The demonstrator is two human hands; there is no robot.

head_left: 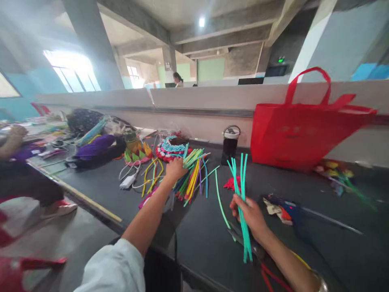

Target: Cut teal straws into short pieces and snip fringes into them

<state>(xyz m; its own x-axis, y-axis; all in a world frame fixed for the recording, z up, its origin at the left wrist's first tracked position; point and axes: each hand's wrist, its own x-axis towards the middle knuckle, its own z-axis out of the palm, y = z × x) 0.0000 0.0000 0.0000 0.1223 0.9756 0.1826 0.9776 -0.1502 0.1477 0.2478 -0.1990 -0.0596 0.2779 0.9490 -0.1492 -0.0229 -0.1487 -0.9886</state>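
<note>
My right hand [249,215] is closed around several turquoise pipe cleaners [244,237], held upright above the black table. Their upper ends fan apart. My left hand [176,168] reaches to the upper left of a pile of coloured pipe cleaners [192,178], fingers bent around some at the pile's edge; the fingertips are partly hidden. A single pale green pipe cleaner [221,200] lies between my hands. Under my right hand is a dark tool with red handles [267,276], partly covered. Red fuzzy material [232,183] lies just behind the turquoise stems.
A black tumbler [230,148] and a red tote bag [288,136] stand along the partition. A glue gun [285,206] lies at right. Further left are a white power strip [128,181], a decorated felt crown [138,153] and a purple bundle [95,147]. Another person's arm [12,142] shows far left.
</note>
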